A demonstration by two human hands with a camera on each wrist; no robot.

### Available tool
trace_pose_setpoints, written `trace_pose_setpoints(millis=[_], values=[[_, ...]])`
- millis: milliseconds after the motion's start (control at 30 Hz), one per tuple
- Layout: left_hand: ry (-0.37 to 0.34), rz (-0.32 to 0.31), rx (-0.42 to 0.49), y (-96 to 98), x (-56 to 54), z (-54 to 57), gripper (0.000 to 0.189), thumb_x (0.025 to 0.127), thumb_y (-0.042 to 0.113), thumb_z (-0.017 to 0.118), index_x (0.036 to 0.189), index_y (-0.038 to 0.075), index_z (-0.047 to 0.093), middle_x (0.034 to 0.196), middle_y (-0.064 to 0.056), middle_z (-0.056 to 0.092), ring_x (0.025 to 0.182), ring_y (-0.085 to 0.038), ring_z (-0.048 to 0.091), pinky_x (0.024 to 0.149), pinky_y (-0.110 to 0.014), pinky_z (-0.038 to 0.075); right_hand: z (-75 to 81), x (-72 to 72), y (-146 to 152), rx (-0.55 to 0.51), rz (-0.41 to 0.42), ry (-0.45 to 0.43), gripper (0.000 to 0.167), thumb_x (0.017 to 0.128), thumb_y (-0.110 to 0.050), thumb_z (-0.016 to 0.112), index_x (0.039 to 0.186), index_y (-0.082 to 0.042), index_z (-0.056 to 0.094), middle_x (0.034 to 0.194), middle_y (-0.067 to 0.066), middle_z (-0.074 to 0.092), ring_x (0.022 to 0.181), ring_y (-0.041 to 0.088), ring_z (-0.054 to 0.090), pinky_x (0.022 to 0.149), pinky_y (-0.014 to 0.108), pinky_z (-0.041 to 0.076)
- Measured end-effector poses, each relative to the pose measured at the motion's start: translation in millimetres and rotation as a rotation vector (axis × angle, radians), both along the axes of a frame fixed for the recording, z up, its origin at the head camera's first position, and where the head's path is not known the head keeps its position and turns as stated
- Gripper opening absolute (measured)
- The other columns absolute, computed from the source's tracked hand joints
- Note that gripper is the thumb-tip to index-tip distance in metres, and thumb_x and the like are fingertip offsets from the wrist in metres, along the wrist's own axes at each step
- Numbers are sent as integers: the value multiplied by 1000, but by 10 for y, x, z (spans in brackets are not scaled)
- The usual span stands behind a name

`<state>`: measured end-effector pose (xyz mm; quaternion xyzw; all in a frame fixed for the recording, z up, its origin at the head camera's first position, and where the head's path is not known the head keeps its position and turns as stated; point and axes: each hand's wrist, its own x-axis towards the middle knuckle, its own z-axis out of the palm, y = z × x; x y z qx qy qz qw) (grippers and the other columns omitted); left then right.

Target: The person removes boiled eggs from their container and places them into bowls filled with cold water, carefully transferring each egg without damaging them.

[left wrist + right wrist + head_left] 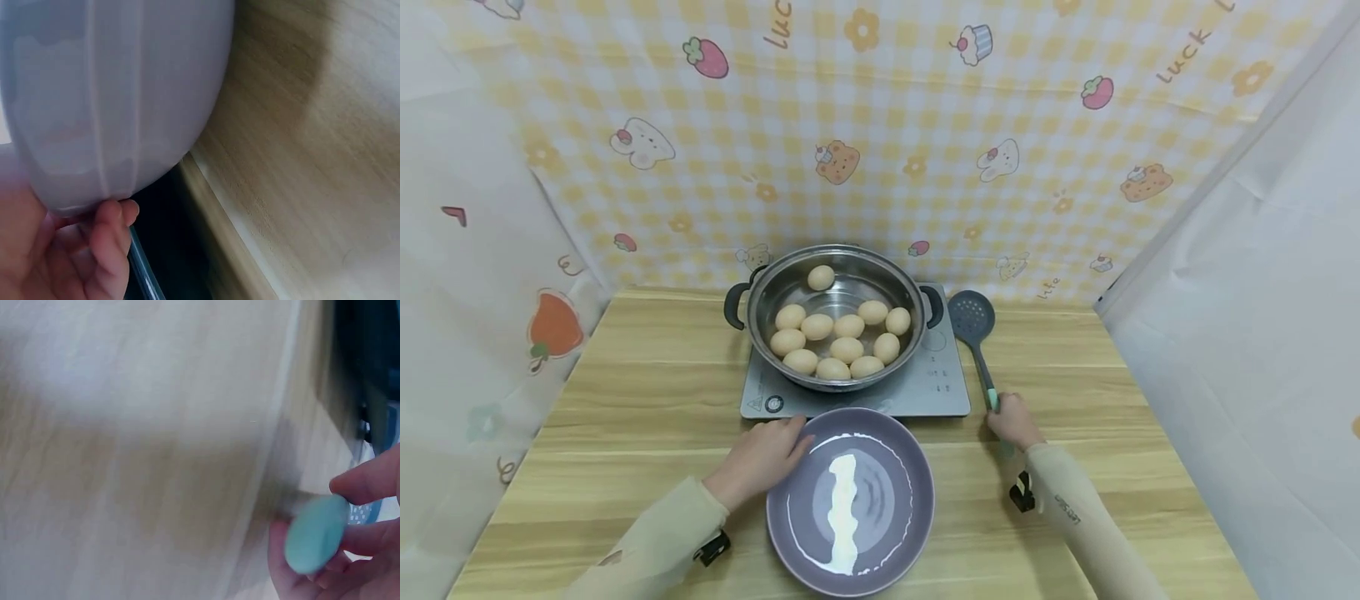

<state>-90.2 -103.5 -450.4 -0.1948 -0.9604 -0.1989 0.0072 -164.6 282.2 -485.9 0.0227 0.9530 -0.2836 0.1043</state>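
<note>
A round purple-grey plate (880, 500) is in front of the cooker in the head view. My left hand (763, 458) grips its upper left rim, thumb over the top; the left wrist view shows curled fingertips (112, 219) under the edge. In my right hand (1017, 422) is the handle of a dark grey skimmer (972, 317) with a perforated head. The handle's mint-green end (315, 534) pokes out between the fingers in the right wrist view. Several light brown eggs (847, 350) sit inside a wide steel pot (853, 287), beyond both hands.
Beneath the pot is a flat grey induction cooker (951, 375), with the skimmer's head beside its right edge. The pot has black side handles (734, 307). A wood-grain table (647, 375) carries everything. Checked yellow cloth (917, 108) hangs behind, and white sheets (1285, 292) flank the sides.
</note>
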Motion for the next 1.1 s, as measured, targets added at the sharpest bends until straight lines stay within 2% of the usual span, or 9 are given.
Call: trace_pose_setpoints(millis=[100,200,333,467,533,700,867,1000,1100], values=[[9,9,-17,24,-26,-7,15,88,22,56,82,9,53,61,-4,52,56,-25,57,48,-38,40,63,3,-5,-69,-44,-42,27,79,1,43,99,16,49,78,19,49,60,21,48,52,29,42],[12,19,-34,48,-37,-15,14,90,21,55,82,10,53,60,-6,54,56,-28,57,46,-39,39,122,16,-1,-153,-88,-101,40,78,0,38,115,16,39,74,19,52,57,21,51,50,30,44],[13,38,-50,83,-50,-39,14,91,22,52,82,11,52,64,-9,58,60,-32,59,47,-41,40,192,34,31,-222,-137,-120,39,83,-2,38,119,12,36,69,15,51,47,15,46,45,27,42],[0,48,-41,111,-55,-35,15,91,22,52,80,12,50,65,-10,59,61,-33,60,47,-42,40,292,38,73,-189,-165,-82,41,87,-7,39,123,13,37,86,20,52,49,11,41,46,25,40],[-2,48,-38,120,-51,-23,16,91,22,52,79,12,49,65,-10,59,61,-34,60,47,-42,40,364,37,91,-166,-166,-76,43,87,-8,39,124,14,37,88,22,53,49,11,42,46,25,40],[13,53,-49,120,-47,-30,16,92,22,51,79,12,48,63,-10,59,60,-33,60,47,-41,40,580,21,134,-122,-162,-54,43,90,-14,35,121,16,40,70,11,52,48,10,41,45,25,38],[26,59,-57,103,-38,-47,17,91,22,51,77,12,47,61,-9,57,58,-33,59,45,-40,38,841,25,168,-59,-140,-5,44,93,-14,31,122,17,39,70,9,51,49,12,41,46,27,36],[31,58,-55,91,-33,-58,17,91,21,51,77,13,46,60,-9,57,57,-32,58,44,-40,37,1082,61,124,-10,-117,101,42,93,-14,33,122,16,40,73,11,51,51,14,41,46,28,34],[37,58,-51,83,-34,-64,17,91,21,51,77,13,46,59,-8,56,56,-32,58,44,-39,37,1253,94,40,25,-82,207,39,93,-12,36,121,15,43,64,9,50,46,13,38,41,27,31]])
